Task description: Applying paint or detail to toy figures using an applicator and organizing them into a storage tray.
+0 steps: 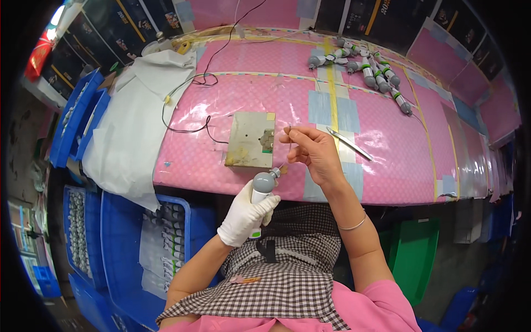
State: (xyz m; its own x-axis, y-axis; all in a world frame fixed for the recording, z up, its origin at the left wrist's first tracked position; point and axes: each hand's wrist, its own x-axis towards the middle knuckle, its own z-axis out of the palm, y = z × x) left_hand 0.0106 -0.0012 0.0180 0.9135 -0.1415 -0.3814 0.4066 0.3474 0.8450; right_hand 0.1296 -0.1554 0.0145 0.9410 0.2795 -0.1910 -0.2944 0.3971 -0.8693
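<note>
My left hand [246, 214], in a white glove, is wrapped round a grey-and-white handheld device [264, 183] with a round grey head and a green band near its lower end. The device is tilted, its narrow tip pointing up and right over the table's front edge. My bare right hand [311, 152] is closed in a pinch on a thin wire-like piece [290, 134], just above that tip; whether the two are joined I cannot tell. Left of my right fingers, a beige metal box [243, 141] with a black cord lies on the table.
A slim metal tool [349, 144] lies right of my right hand. Several similar devices [376, 72] are heaped at the far right of the pink table [387, 149]. White sheeting [130, 110] covers the left end. Blue crates [105, 238] stand lower left, a green bin [415, 252] lower right.
</note>
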